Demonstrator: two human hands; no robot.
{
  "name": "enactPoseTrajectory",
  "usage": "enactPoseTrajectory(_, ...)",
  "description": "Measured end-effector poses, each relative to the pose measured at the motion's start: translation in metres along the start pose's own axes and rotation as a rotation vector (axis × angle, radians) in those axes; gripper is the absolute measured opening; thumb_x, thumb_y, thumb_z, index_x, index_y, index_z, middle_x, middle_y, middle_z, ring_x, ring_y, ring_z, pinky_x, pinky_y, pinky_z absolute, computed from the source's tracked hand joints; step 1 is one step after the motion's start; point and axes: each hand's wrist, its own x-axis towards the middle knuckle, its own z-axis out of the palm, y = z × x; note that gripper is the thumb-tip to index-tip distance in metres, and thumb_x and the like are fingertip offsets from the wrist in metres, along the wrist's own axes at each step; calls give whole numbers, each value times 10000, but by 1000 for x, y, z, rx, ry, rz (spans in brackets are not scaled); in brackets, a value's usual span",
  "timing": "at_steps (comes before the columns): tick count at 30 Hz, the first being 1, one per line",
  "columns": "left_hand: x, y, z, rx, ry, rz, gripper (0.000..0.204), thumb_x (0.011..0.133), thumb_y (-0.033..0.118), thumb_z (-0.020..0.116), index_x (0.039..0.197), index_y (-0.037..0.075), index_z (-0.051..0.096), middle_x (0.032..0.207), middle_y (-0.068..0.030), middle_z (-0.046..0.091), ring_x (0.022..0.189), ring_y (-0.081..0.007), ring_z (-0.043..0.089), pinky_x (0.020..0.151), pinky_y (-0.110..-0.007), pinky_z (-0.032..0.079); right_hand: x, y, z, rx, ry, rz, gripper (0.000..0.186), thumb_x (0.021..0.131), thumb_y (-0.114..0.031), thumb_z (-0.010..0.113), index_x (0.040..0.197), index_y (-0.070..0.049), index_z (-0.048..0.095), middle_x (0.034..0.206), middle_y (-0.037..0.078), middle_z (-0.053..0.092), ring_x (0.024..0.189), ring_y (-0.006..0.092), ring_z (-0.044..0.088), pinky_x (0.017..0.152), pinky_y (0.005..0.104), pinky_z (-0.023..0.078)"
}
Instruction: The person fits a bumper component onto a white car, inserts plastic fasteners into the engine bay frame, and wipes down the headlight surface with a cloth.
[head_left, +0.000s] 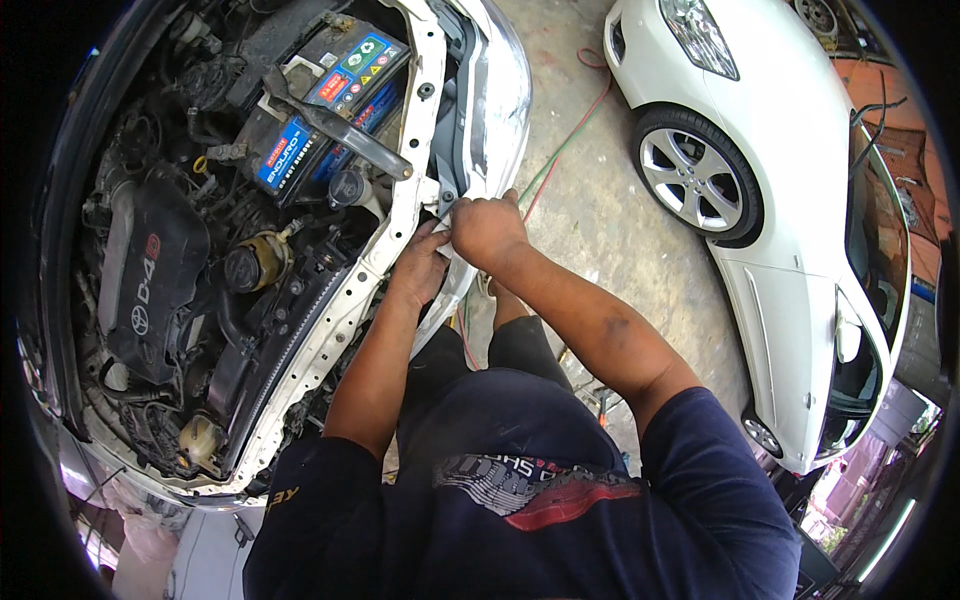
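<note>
Can count one left hand (420,268) and one right hand (488,235). Adds up to two cars: one open-bonnet car (345,318), one parked car (790,170). Includes one battery (335,85), one engine cover (155,270), two wheels (690,175) on the parked car and, though hard to trace fully, probably two hoses (548,178).

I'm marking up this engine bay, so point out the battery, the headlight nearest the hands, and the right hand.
Battery (332,91): head view, top label.
Headlight (506,100): head view, clear lens.
Right hand (487,232): head view, back of hand.
</note>
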Motion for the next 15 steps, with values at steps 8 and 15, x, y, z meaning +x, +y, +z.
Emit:
enactPoseTrajectory(8,-2,4,-1,-75,1,-6,415,964,115,646,1359,19,560,1286,-81,647,1210,-208,582,1063,-414,432,5,-3,-5,-16,-38,-9,363,927,-320,597,1117,-21,677,1008,149,758,966,333,723,1033,549,402)
enactPoseTrajectory(15,1,4,2,-37,0,-38,409,975,163,641,1364,59,569,1300,-53,641,1243,-198,558,1091,-417,374,3,4,12,-32,101,-36,292,912,-264,574,1033,-26,693,931,150,762,866,336,743,971,544,423)
